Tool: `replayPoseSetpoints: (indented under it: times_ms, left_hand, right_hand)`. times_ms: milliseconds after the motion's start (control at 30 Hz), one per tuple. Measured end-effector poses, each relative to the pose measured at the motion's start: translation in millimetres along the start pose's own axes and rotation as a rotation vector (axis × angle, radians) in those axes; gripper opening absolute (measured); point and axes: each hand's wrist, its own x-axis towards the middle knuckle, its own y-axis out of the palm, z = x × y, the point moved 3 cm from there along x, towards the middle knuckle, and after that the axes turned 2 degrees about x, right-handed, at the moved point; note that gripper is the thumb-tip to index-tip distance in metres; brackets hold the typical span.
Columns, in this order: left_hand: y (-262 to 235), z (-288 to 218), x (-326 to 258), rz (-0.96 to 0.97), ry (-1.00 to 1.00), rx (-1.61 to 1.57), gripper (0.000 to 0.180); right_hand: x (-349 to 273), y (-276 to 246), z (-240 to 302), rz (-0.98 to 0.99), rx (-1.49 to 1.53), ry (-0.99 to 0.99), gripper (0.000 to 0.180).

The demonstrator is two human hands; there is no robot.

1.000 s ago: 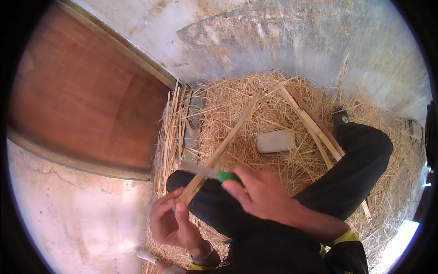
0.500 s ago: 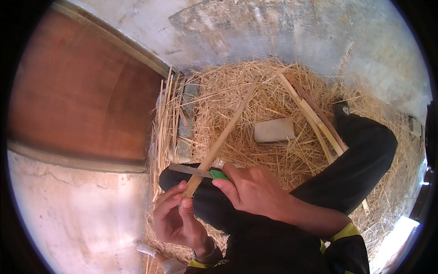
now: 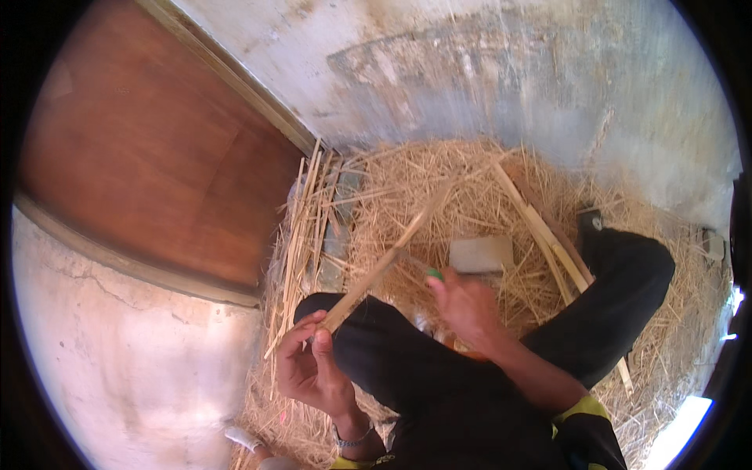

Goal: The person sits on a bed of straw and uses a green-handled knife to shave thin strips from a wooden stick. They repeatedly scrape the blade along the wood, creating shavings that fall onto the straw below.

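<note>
My left hand (image 3: 317, 370) pinches the near end of a long, pale bamboo or wood strip (image 3: 362, 287) between thumb and fingertips. The strip slants up and away to the right, over my left thigh and the straw. My right hand (image 3: 470, 309) is closed round the green handle of a knife (image 3: 434, 273), out over the straw. Motion smears the blade, which reaches toward the strip's middle; whether it touches cannot be told. Most of the handle is hidden in my fist.
Loose straw (image 3: 407, 176) covers the floor round my crossed legs. A pale block (image 3: 482, 255) lies ahead. Several long strips (image 3: 540, 225) lean by my right leg, and thin sticks (image 3: 301, 227) pile by the brown door panel (image 3: 157, 149). A stained wall (image 3: 501, 78) stands behind.
My right hand and the knife have moved away from me along the strip, from near my left hand to its middle. My left hand keeps its pinch; the view has tilted slightly.
</note>
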Motion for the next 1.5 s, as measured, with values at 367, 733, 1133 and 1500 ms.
replayPoseSetpoints:
  times_ms: [367,733,1133,1500]
  left_hand:
    - [12,-4,0,0.058,0.031,-0.007,0.014]
    - [15,0,10,0.025,0.091,0.053,0.017]
    - [16,-1,15,0.056,0.018,0.072,0.013]
    - [8,-3,27,0.015,-0.021,0.073,0.016]
  right_hand:
    - [-8,-53,50,0.008,0.317,-0.239,0.038]
    - [45,2,-16,-0.064,0.027,0.03,0.04]
    - [98,53,-92,-0.029,-0.121,0.283,0.048]
    - [34,43,-147,0.487,-0.03,0.457,0.057]
